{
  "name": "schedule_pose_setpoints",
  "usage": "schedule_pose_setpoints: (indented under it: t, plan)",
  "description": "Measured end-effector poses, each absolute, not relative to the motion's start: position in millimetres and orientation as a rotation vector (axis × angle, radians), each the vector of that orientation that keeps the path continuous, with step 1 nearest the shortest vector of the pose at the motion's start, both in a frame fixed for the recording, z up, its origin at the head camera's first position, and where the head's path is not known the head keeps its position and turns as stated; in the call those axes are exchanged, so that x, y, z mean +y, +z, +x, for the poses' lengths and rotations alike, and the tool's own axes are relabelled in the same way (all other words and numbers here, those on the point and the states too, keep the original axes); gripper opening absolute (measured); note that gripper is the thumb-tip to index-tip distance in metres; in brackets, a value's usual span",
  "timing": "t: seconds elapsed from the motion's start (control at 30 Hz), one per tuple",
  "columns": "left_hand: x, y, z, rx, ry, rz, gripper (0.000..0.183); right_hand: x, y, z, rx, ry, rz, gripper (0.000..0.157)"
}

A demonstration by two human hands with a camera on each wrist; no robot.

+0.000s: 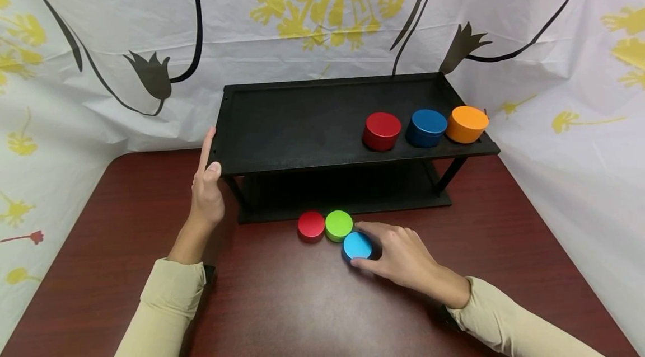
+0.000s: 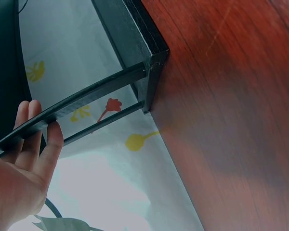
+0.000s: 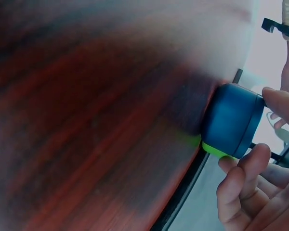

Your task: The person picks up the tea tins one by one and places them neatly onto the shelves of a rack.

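Note:
My right hand [image 1: 403,253] pinches a blue round tin [image 1: 357,247] between thumb and fingers, low over the table in front of the shelf. A green tin [image 1: 339,225] stands just beyond it, with a red tin [image 1: 311,226] beside that on the left. In the right wrist view the blue tin [image 3: 231,120] hides most of the green one. At the left end of the black two-level shelf [image 1: 302,127], my left hand [image 1: 206,197] touches its edge with fingers mostly straight. The left wrist view has these fingers [image 2: 48,151] against a black bar of the shelf.
On the shelf's upper level, toward the right, stand a larger red tin [image 1: 382,132], a dark blue tin [image 1: 426,128] and an orange tin [image 1: 467,125]. A white patterned cloth [image 1: 211,21] hangs behind and beside the reddish-brown table [image 1: 282,312].

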State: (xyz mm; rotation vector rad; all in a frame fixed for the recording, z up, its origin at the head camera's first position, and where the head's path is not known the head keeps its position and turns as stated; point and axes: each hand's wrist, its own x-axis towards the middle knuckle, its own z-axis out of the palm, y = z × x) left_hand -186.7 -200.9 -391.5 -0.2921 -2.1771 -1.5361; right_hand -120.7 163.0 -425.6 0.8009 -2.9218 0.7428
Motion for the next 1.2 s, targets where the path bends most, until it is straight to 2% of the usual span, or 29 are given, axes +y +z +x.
schedule_pose_setpoints:
  t: [0.6,1.2]
  plan:
    - [-201,-391,-187,-2.184,-1.519,-0.288,0.066,161,-425,-120,-2.959,0.706,0.807,0.062]
    - [-202,-392,-187,-2.175,-1.517,-0.283,0.067,159,-405,-118,-2.870,0.717,0.862,0.060]
